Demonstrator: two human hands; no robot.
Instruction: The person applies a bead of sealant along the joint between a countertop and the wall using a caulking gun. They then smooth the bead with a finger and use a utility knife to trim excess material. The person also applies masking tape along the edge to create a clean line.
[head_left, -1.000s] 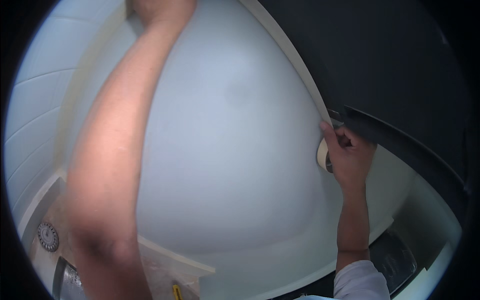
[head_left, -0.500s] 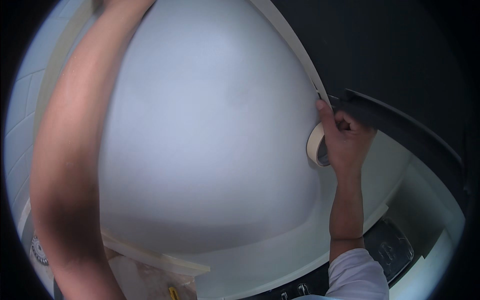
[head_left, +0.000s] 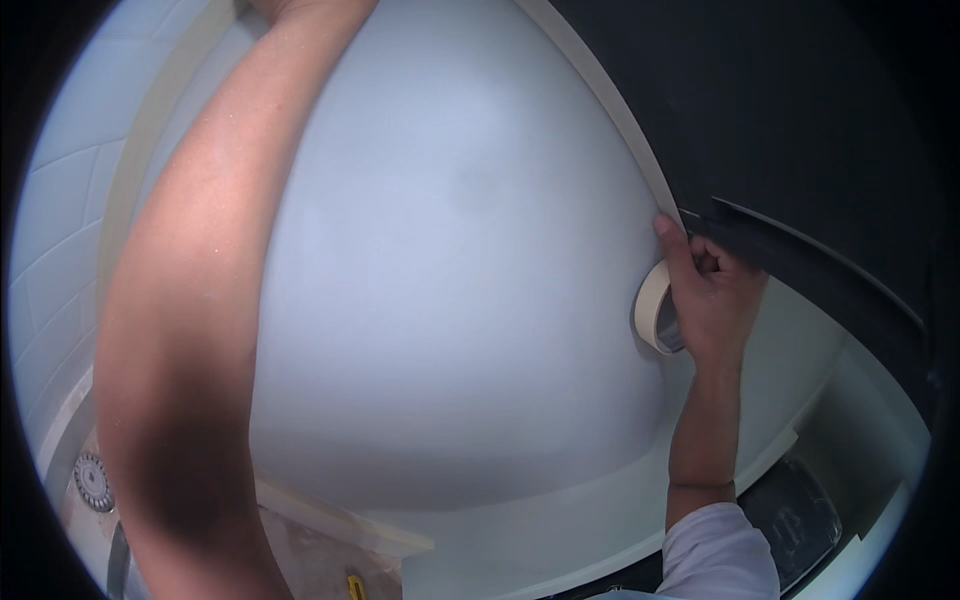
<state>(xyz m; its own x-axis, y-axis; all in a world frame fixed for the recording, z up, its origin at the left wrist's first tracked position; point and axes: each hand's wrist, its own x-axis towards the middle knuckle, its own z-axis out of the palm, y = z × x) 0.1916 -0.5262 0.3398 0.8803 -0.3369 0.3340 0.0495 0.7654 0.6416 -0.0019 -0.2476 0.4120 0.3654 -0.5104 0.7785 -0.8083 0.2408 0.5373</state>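
My right hand (head_left: 715, 300) is closed, its thumb pressed on a pale strip of masking tape (head_left: 640, 150). The strip runs along the curved edge between a smooth pale panel (head_left: 450, 300) and a dark panel (head_left: 770, 110). Its fingers curl by the dark panel's lower corner. Against the palm and the pale panel sits the roll of masking tape (head_left: 652, 306), partly covered by the hand. My left arm reaches up across the left side. Only the base of my left hand (head_left: 315, 8) shows at the top edge; its fingers are out of the picture.
More tape (head_left: 150, 130) borders the white tiled wall (head_left: 60, 250) at left. A round, slotted metal drain (head_left: 93, 482) lies low on the left. At the bottom are a yellow-handled tool (head_left: 355, 587) and, further right, a dark boxy object (head_left: 795, 520).
The view has shifted a little, so both arms, the panel and the tape roll appear further right. The right hand keeps its place at the taped edge.
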